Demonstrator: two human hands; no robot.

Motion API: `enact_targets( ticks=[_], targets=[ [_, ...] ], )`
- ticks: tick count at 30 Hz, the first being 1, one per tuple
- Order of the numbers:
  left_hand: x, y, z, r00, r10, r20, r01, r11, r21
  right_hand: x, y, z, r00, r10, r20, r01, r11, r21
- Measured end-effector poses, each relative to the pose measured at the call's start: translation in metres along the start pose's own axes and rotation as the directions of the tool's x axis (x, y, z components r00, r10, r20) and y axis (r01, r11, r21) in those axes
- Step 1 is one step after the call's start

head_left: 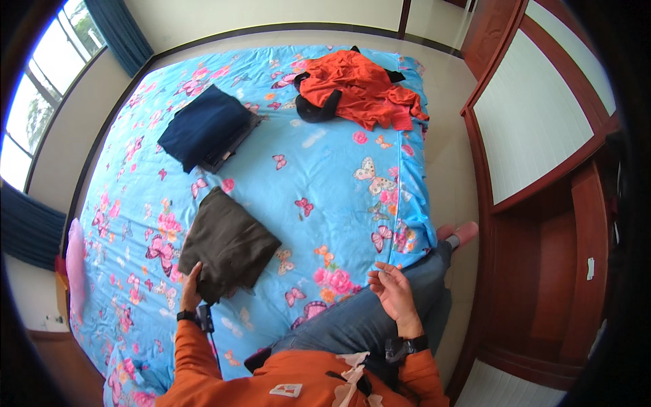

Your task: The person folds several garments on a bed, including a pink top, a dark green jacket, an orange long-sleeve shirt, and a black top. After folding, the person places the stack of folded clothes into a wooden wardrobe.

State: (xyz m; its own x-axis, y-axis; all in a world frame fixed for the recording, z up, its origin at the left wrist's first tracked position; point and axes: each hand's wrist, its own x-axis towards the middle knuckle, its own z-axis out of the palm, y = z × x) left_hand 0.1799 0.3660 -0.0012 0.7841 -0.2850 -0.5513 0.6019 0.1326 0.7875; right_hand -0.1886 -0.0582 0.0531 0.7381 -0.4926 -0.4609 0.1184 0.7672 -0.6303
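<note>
One folded dark olive-brown cloth garment (229,244) lies on the blue floral bed (332,217), just ahead of the left hand (191,289), which touches its near edge, grip unclear; the right hand (395,296) is loosely half-open; beyond, one dark-blue folded fabric stack (207,127), one orange-and-black clothes heap (352,85)

Bright window (30,105) on my left, blue curtains (119,34); pale wall (271,11), dark skirting (298,26); light floor (451,163); floral-covered bed (332,237) before me; red-brown cabinet (590,230) at right

- A blue flowered bed (264,152)
- Far left, stacked clothes (203,125) lie with navy on top
- Near left lies a folded olive garment (227,241)
- Far right, orange and black clothes (346,88) lie heaped
</note>
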Motion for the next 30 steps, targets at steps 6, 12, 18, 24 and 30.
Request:
enact_targets(
  ticks=[6, 12, 18, 24, 30],
  targets=[
    [0.007, 0.055, 0.087, 0.411, 0.891, 0.192, -0.146, -0.143, 0.979, 0.049, -0.054, -0.037, 0.737, -0.651, 0.183, 0.083, -0.181, -0.98],
    [0.088, 0.017, 0.31, 0.635, 0.572, 0.52, -0.75, 0.294, 0.593, 0.102, -0.05, -0.06, 0.957, -0.136, -0.255, -0.283, -0.254, -0.925],
    [0.21, -0.05, 0.546, 0.819, -0.115, 0.562, 0.087, 0.993, 0.077, 0.127, -0.03, -0.075, 0.929, -0.124, -0.35, -0.371, -0.341, -0.864],
    [0.269, -0.061, 0.666, 0.935, -0.022, 0.353, 0.161, 0.916, -0.368, 0.127, -0.024, -0.078, 0.939, -0.183, -0.29, -0.336, -0.317, -0.887],
    [0.191, -0.109, 0.555, 0.799, 0.197, 0.568, -0.356, 0.917, 0.183, 0.126, -0.037, -0.068, 0.936, -0.105, -0.336, -0.352, -0.281, -0.893]
  ],
)
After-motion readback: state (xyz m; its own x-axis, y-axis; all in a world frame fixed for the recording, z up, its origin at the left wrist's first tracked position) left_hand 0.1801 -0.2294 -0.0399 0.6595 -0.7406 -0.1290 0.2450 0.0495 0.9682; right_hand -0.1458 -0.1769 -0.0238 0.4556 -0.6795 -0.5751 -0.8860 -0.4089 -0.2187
